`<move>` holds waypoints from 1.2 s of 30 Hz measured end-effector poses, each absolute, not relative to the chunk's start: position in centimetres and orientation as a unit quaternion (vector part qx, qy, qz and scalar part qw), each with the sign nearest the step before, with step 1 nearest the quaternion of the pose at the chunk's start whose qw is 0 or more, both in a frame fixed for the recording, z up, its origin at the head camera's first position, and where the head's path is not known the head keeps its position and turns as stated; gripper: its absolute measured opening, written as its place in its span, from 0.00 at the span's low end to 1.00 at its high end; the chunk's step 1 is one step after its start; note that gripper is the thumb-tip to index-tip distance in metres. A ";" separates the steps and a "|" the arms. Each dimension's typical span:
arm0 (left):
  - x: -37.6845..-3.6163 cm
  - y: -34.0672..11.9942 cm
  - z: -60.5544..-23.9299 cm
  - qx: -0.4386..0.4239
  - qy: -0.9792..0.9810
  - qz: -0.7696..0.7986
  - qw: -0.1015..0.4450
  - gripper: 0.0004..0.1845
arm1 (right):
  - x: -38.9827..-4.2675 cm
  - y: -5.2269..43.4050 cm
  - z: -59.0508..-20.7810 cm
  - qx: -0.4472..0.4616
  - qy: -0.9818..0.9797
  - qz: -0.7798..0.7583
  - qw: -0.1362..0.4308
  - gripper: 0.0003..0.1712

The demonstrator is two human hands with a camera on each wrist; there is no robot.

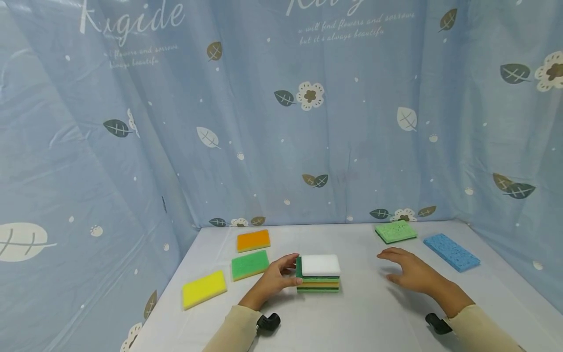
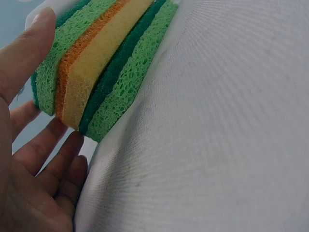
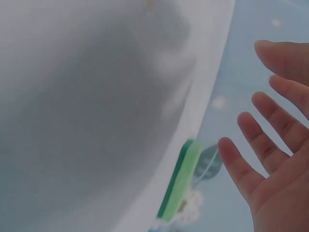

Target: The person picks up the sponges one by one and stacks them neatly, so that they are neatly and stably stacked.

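Note:
A stack of sponges (image 1: 318, 285) stands on the white table, with a white sponge (image 1: 321, 265) on top and green, orange and yellow layers below. My left hand (image 1: 274, 279) is at the stack's left end. Its thumb lies along the near corner, and its other fingertips reach the end and far corner. In the left wrist view the stack's layered side (image 2: 106, 67) shows close to the thumb. My right hand (image 1: 413, 271) hovers to the right of the stack, fingers spread and holding nothing. Nearest to it are a blue sponge (image 1: 451, 252) and a light green sponge (image 1: 396, 231).
On the table's left side lie an orange sponge (image 1: 253, 240), a green sponge (image 1: 249, 265) and a yellow sponge (image 1: 204, 289). A blue patterned curtain (image 1: 264, 122) hangs behind the table and along both sides.

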State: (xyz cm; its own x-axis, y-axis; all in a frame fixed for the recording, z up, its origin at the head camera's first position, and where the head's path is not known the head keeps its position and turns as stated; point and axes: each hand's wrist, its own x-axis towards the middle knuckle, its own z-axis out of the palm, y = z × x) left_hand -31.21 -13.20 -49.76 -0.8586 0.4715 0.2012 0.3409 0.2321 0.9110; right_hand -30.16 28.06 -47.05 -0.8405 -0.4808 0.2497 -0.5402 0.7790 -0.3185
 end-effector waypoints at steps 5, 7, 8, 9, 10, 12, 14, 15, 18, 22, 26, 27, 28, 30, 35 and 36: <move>-31.5 -13.2 -50.1 0.257 0.784 0.562 0.063 0.39 | -30.1 30.5 -47.8 0.258 -0.943 0.189 0.088 0.28; -31.9 -13.2 -50.8 0.254 0.784 0.562 0.065 0.40 | -30.0 31.3 -47.9 0.250 -0.945 0.191 0.088 0.27; -32.2 -13.3 -51.2 0.253 0.785 0.562 0.064 0.40 | -30.0 31.7 -47.9 0.243 -0.946 0.194 0.088 0.27; -32.4 -13.3 -51.5 0.252 0.785 0.563 0.062 0.40 | -29.9 32.1 -47.9 0.238 -0.947 0.195 0.091 0.26; -32.7 -13.3 -51.9 0.252 0.786 0.561 0.060 0.41 | -29.9 32.5 -47.9 0.232 -0.948 0.197 0.093 0.26; -33.0 -13.4 -52.5 0.249 0.790 0.558 0.056 0.41 | -29.8 33.2 -47.9 0.223 -0.949 0.202 0.097 0.25; -33.2 -13.4 -52.6 0.250 0.791 0.556 0.054 0.40 | -29.7 33.8 -48.0 0.214 -0.950 0.205 0.096 0.25; -33.3 -13.5 -52.7 0.249 0.792 0.555 0.055 0.40 | -29.6 34.1 -48.1 0.211 -0.951 0.204 0.094 0.26; -33.3 -13.5 -52.7 0.252 0.792 0.554 0.056 0.40 | -29.5 35.0 -48.4 0.195 -0.956 0.202 0.089 0.25; -33.3 -13.5 -52.8 0.261 0.788 0.555 0.054 0.41 | -29.4 35.9 -48.4 0.173 -0.960 0.204 0.086 0.26; -33.3 -13.6 -52.9 0.262 0.787 0.556 0.053 0.43 | -29.2 36.5 -48.4 0.150 -0.963 0.212 0.075 0.28; -33.4 -13.6 -52.9 0.262 0.787 0.556 0.051 0.43 | -29.2 36.6 -48.4 0.144 -0.963 0.216 0.070 0.28; -33.4 -13.6 -52.9 0.263 0.787 0.555 0.051 0.43 | -29.2 36.8 -48.4 0.138 -0.964 0.216 0.069 0.29; -33.4 -13.5 -52.9 0.264 0.787 0.556 0.050 0.42 | -29.3 37.0 -48.5 0.131 -0.965 0.216 0.066 0.30; -33.3 -13.4 -52.7 0.260 0.788 0.556 0.053 0.41 | -29.5 37.7 -48.6 0.118 -0.968 0.213 0.064 0.35; -33.3 -13.4 -52.7 0.258 0.789 0.555 0.052 0.41 | -29.5 37.9 -48.5 0.115 -0.969 0.210 0.065 0.35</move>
State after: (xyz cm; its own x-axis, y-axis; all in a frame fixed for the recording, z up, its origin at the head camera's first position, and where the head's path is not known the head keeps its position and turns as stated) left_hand -33.33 -13.40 -52.66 -0.8611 0.4656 0.2042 0.3499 0.2515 0.9024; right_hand -29.54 37.87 -48.54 -0.9649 -0.1959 0.1748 -0.2507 0.8851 -0.3921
